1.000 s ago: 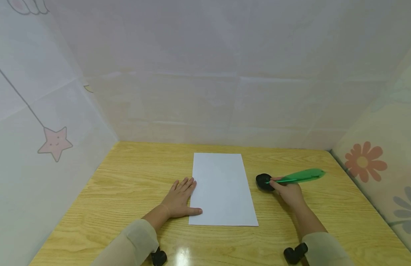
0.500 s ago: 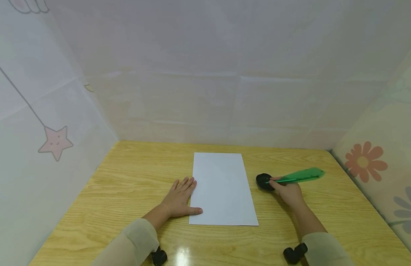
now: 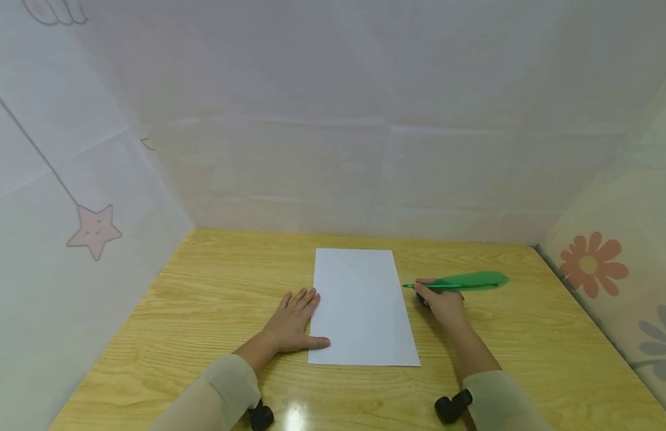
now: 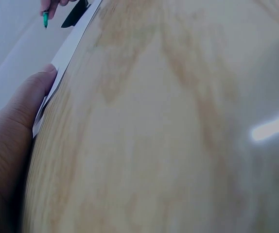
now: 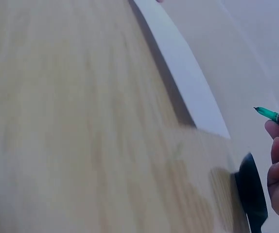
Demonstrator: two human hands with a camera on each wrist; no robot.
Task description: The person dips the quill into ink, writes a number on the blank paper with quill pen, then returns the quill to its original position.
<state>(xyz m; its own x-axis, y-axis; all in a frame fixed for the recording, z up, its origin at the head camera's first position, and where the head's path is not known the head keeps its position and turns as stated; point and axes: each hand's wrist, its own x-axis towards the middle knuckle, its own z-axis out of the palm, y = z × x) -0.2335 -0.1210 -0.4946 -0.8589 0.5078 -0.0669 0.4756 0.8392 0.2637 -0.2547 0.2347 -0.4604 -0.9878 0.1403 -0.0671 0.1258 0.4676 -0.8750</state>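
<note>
A white sheet of paper (image 3: 365,305) lies on the wooden table. Spread flat, my left hand (image 3: 294,323) rests on its left edge, thumb (image 4: 32,92) over the paper. My right hand (image 3: 446,304) pinches a green feather pen (image 3: 473,281) just off the paper's right edge. In the right wrist view the pen's green tip (image 5: 266,113) points away from the fingers, above the table. Below that hand sits a black rounded object (image 5: 251,191), mostly hidden by the hand in the head view; its kind is unclear.
The table (image 3: 214,287) has light wood grain and a bright reflection near the front. Pale cloth walls (image 3: 311,167) with printed stars and flowers enclose its back and sides. Black wrist cameras (image 3: 452,407) hang below the sleeves.
My right hand has lifted the feather pen off the black object and moved left towards the paper, its tip now exposed. My left hand has stayed in place.
</note>
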